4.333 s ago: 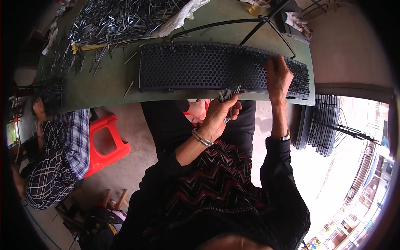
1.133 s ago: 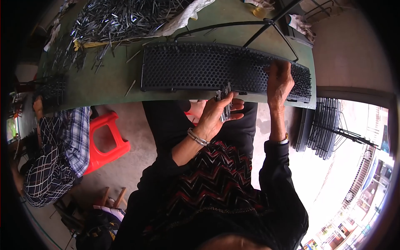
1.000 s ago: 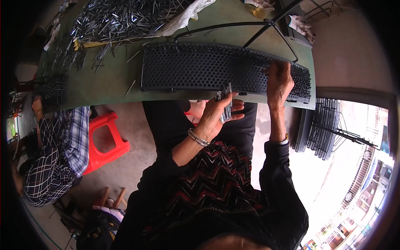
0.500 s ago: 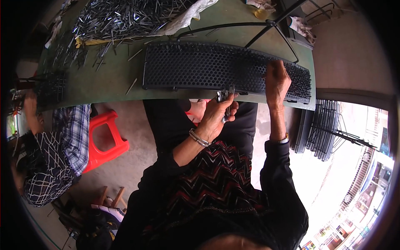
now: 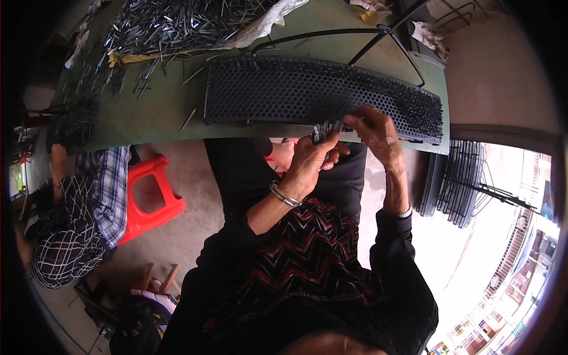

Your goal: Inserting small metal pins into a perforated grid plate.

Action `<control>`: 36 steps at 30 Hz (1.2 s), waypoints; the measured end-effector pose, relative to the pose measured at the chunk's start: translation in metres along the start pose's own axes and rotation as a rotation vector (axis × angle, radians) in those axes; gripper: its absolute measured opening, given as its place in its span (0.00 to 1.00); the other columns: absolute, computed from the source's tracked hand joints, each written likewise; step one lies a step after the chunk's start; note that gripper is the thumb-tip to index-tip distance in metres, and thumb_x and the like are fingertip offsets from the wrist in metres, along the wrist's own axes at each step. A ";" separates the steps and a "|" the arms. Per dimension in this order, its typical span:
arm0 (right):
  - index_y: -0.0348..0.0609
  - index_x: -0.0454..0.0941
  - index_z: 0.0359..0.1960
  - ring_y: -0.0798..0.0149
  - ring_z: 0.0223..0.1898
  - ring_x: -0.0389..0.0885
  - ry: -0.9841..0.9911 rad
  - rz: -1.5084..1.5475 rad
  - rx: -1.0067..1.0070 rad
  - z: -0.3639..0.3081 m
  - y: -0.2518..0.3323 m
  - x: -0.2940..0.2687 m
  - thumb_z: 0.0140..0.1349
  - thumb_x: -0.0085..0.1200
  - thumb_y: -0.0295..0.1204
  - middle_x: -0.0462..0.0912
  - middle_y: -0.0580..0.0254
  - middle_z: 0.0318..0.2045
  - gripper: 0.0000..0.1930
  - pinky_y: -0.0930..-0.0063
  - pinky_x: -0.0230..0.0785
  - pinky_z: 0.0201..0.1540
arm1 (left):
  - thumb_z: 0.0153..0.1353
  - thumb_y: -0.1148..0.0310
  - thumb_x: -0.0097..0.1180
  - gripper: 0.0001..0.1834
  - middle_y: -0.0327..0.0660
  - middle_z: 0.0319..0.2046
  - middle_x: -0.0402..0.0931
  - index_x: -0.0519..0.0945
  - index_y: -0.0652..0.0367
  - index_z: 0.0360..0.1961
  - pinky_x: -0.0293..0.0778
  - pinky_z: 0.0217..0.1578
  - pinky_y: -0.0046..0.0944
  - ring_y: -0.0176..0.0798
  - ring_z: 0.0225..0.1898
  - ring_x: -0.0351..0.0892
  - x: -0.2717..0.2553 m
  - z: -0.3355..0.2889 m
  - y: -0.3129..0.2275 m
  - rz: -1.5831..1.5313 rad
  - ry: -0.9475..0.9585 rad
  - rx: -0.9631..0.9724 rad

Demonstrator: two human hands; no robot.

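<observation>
My left hand (image 5: 306, 165) is closed round a bunch of thin metal pins (image 5: 322, 132), their ends pointing up past the thumb, just off the table's front edge. Close beside those ends, my right hand (image 5: 381, 137) has its thumb and fingers drawn together in a pinch; whatever is between the fingertips is too small to make out. Beyond both hands lies a long black rack (image 5: 266, 94) with rows of round holes. Dark pins crowd its right end and far edge, while many holes at the left and middle show bare.
A large heap of loose pins (image 5: 177, 26) lies on a sheet at the back left of the green table (image 5: 160, 112). A black rod frame (image 5: 313, 34) reaches behind the rack. A red stool (image 5: 168, 201) and a co-worker's checked sleeve (image 5: 103, 195) are at left; stacked racks (image 5: 458, 183) stand right.
My right hand has come down and left from over the rack's right part to the pins in my left hand. The left hand stays nearly in place.
</observation>
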State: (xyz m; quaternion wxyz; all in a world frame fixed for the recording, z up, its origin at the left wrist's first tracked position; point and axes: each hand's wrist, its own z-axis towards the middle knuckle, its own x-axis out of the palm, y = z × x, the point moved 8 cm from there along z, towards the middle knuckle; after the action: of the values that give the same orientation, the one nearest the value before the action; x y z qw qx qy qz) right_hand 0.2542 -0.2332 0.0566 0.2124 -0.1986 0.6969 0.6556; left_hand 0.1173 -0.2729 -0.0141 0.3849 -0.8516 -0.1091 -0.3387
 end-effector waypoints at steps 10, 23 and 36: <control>0.36 0.75 0.28 0.75 0.25 0.69 0.139 0.325 0.165 -0.011 -0.005 0.015 0.56 0.59 0.28 0.74 0.67 0.23 0.08 0.79 0.61 0.27 | 0.63 0.61 0.56 0.10 0.41 0.28 0.82 0.78 0.57 0.36 0.56 0.16 0.21 0.23 0.22 0.69 0.005 -0.003 -0.007 0.072 -0.006 0.049; 0.38 0.72 0.29 0.77 0.24 0.71 0.063 0.492 0.201 -0.008 -0.011 0.021 0.58 0.58 0.25 0.75 0.69 0.23 0.06 0.82 0.64 0.28 | 0.64 0.64 0.55 0.07 0.40 0.26 0.81 0.78 0.57 0.36 0.54 0.14 0.20 0.21 0.18 0.68 0.004 -0.003 -0.014 0.109 -0.049 0.098; 0.34 0.72 0.34 0.72 0.26 0.76 -0.011 0.424 0.109 0.001 -0.009 0.003 0.61 0.51 0.22 0.78 0.62 0.25 0.03 0.79 0.70 0.30 | 0.62 0.65 0.57 0.11 0.39 0.27 0.80 0.79 0.63 0.38 0.58 0.16 0.23 0.23 0.17 0.64 -0.009 0.005 -0.007 0.021 -0.135 0.035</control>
State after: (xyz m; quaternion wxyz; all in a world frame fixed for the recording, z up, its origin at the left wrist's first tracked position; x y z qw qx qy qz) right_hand 0.2563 -0.2331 0.0473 0.0842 -0.0321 0.7564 0.6479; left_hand 0.1104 -0.2639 -0.0181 0.3948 -0.8669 -0.1317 -0.2744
